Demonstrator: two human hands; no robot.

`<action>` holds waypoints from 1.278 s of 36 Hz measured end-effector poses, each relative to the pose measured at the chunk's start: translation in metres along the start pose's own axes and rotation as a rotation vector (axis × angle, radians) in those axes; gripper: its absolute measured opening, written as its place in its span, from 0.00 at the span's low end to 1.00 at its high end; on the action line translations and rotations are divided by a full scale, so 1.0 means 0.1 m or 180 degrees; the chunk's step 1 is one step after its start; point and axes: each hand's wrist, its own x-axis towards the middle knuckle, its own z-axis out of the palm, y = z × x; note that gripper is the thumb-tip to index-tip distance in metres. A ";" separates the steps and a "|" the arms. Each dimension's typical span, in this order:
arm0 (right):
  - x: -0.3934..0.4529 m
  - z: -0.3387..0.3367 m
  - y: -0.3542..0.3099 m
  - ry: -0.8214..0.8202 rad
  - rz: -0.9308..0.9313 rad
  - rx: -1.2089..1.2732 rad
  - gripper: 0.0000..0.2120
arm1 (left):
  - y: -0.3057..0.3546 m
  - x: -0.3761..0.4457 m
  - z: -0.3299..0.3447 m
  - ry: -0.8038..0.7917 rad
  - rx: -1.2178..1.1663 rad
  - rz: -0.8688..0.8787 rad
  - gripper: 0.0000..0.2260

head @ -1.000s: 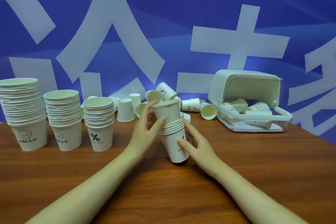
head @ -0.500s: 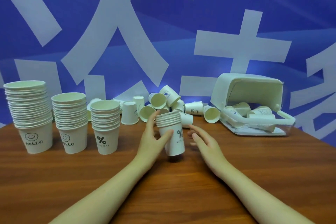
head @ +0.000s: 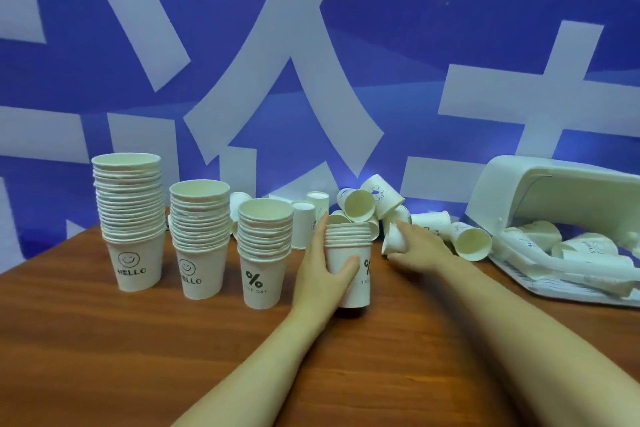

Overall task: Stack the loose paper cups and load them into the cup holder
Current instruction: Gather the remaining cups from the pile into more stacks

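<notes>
While standing upright on the bench [head: 104,340]: three finished cup stacks left of the held stack [head: 348,267], tallest HELLO stack [head: 130,218] farthest, then shorter HELLO stack [head: 200,236], then % stack [head: 265,253] nearest. Left hand [head: 320,282] wrapped round held stack, fingers behind, thumb clamped across front. Just right of it: right hand [head: 420,251], fingers curled on single cup [head: 394,240], tipped. Loose cups [head: 363,206] heaped behind. Far right: cup holder [head: 554,191] on its side, cups inside.
</notes>
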 end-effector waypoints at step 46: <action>-1.64 -0.28 -0.03 0.0650 -0.0040 0.3480 0.22 | 0.34 -0.30 0.46 -0.1148 -0.0481 0.0091 0.31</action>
